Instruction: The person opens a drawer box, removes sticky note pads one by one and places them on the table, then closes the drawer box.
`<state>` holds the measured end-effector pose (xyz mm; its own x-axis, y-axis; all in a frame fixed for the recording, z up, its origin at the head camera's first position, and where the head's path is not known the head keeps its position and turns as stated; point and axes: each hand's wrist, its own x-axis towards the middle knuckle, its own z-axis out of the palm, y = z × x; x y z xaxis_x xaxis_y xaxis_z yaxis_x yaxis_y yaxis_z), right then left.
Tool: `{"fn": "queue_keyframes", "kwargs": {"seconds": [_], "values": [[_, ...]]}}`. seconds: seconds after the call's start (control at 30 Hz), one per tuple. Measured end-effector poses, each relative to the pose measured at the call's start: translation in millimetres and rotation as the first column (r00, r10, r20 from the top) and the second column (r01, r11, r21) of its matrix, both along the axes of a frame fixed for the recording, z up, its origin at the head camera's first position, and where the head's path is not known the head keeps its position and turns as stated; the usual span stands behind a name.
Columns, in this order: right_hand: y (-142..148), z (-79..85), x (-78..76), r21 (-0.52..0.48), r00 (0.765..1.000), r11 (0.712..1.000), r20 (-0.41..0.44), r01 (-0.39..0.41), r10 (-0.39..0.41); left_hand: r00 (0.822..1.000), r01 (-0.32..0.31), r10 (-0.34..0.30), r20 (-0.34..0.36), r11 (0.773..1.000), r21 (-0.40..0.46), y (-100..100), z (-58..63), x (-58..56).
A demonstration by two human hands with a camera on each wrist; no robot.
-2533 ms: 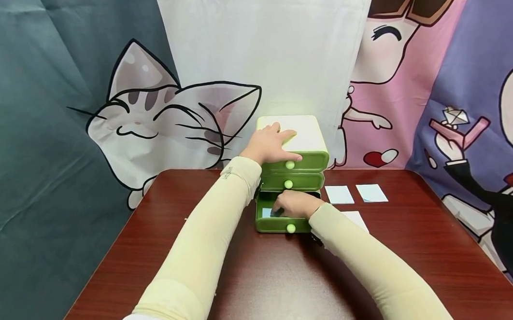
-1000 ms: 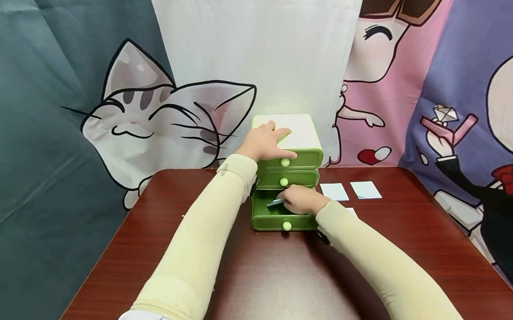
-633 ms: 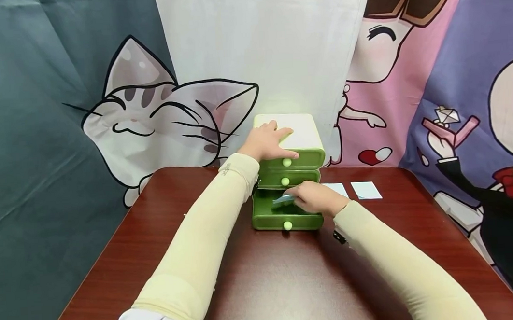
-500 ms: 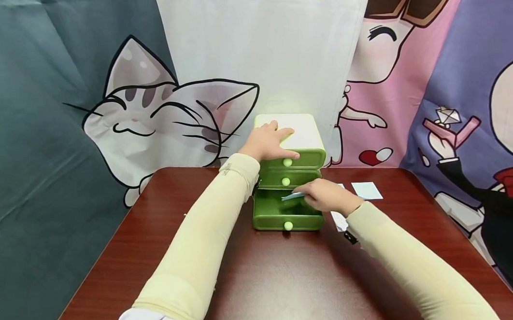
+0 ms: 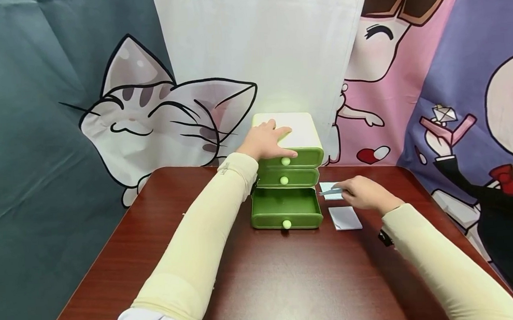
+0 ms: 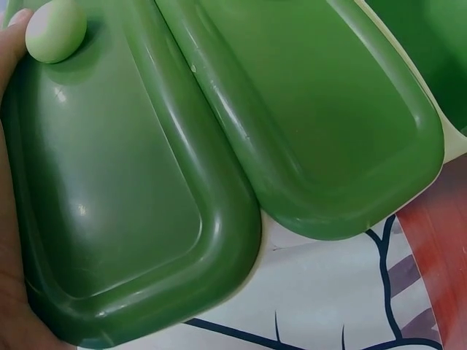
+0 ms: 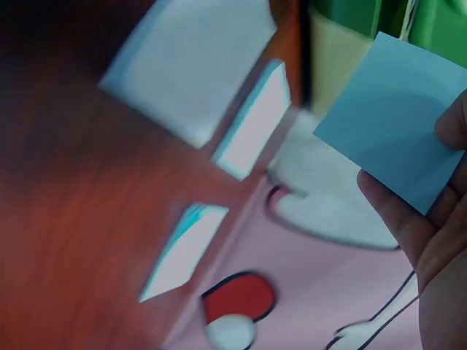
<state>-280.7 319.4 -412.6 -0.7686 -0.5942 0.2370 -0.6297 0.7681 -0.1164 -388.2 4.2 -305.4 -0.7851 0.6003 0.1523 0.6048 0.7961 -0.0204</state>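
Observation:
My left hand (image 5: 266, 141) rests with spread fingers on the top of a small green drawer cabinet (image 5: 300, 128), its thumb at the front of the top drawer. In the left wrist view, that thumb lies beside the pale round knob (image 6: 56, 30). The bottom drawer (image 5: 268, 222) is pulled out and its green floor shows. Right of the cabinet, my right hand (image 5: 364, 193) pinches a square blue sticky note (image 7: 398, 117) between thumb and fingers, above the table. Below it lies a pale square note (image 5: 345, 218); another pale note (image 5: 326, 187) is partly covered by the held one.
The right wrist view shows three pale notes on the brown table (image 7: 95, 219), one of them a note (image 7: 186, 251) with a blue corner that my right hand hides in the head view. A cartoon-printed curtain (image 5: 268, 48) hangs behind the table.
My right hand has lifted the blue sticky note out of the bottom drawer and carried it right, past the cabinet, over the notes on the table. My left hand has stayed on the cabinet.

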Motion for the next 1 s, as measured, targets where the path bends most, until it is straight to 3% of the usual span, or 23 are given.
{"fn": "queue_keyframes", "kwargs": {"seconds": [0.43,0.73,1.0], "values": [[83.4,-33.4,28.7,0.046,0.990,0.989,0.007,0.140,-0.141,1.000,0.007,-0.007,0.003,1.000,0.014,1.0,-2.5,1.6],[104.2,-45.6,39.5,0.056,0.988,0.986,-0.018,0.157,-0.156,1.000,0.005,-0.005,-0.003,1.000,0.007,2.0,-0.1,0.3],[107.3,-53.5,43.1,0.056,0.993,0.992,-0.033,0.116,-0.115,1.000,0.001,-0.001,-0.013,1.000,-0.002,0.9,0.0,1.2]]}}
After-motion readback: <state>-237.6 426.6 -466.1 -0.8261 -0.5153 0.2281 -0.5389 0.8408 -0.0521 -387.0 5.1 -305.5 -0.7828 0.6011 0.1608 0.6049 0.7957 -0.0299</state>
